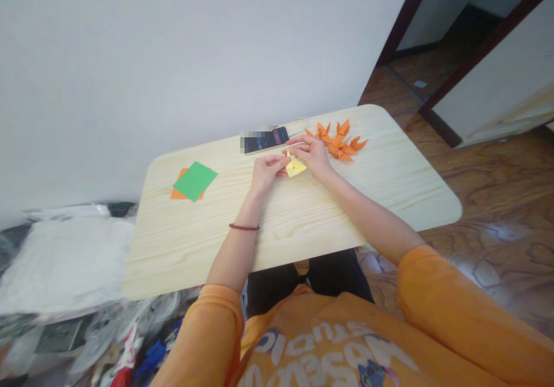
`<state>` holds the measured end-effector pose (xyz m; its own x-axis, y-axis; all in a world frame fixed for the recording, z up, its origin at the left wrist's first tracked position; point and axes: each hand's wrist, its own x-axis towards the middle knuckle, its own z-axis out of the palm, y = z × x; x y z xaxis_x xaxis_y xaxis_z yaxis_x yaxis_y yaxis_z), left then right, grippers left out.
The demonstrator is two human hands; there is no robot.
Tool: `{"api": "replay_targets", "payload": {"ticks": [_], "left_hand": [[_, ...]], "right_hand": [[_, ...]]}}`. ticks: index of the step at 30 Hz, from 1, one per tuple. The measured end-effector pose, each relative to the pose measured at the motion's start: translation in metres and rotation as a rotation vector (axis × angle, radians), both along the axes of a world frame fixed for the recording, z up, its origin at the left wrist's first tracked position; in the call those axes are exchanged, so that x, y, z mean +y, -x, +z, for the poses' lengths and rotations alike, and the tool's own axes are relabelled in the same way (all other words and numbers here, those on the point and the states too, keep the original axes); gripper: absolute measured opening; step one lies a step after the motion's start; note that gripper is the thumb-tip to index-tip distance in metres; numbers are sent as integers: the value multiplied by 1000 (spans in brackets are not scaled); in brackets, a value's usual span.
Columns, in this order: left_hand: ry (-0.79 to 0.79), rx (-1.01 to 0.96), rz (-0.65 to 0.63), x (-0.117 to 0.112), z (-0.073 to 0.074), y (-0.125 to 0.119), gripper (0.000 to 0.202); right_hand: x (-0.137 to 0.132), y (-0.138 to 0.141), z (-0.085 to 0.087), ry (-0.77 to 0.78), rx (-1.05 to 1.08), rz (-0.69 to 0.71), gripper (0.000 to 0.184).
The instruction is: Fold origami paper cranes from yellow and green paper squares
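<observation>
A small piece of folded yellow paper (296,168) is held just above the middle of the table. My left hand (269,172) pinches its left side between thumb and fingers. From the right, my right hand (312,155) grips its upper part, with the fingers closed over the tip. Both hands are close together, and the fingers hide some of the folds. Right beside my right hand lies a cluster of several folded orange paper figures (341,142) with pointed tips.
A phone (265,140) with a lit screen lies at the table's back edge, close to the wall. On the left, a green paper square (195,181) rests over orange paper (179,194). The pale wooden table (173,248) has rounded corners. Bags and cloth lie left of it.
</observation>
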<state>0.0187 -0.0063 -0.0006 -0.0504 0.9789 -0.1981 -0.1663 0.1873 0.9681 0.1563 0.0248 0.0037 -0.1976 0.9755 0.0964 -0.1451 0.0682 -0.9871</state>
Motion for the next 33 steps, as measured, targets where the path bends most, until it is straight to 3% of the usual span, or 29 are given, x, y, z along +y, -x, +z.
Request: {"api": "replay_targets", "payload": {"ticks": [10, 33], "left_hand": [[33, -141, 30, -4, -1, -10, 26], [-53, -21, 25, -1, -1, -4, 31]], "right_hand": [[-3, 0, 4, -45, -3, -52, 23], [1, -2, 1, -35, -24, -44, 26]]}}
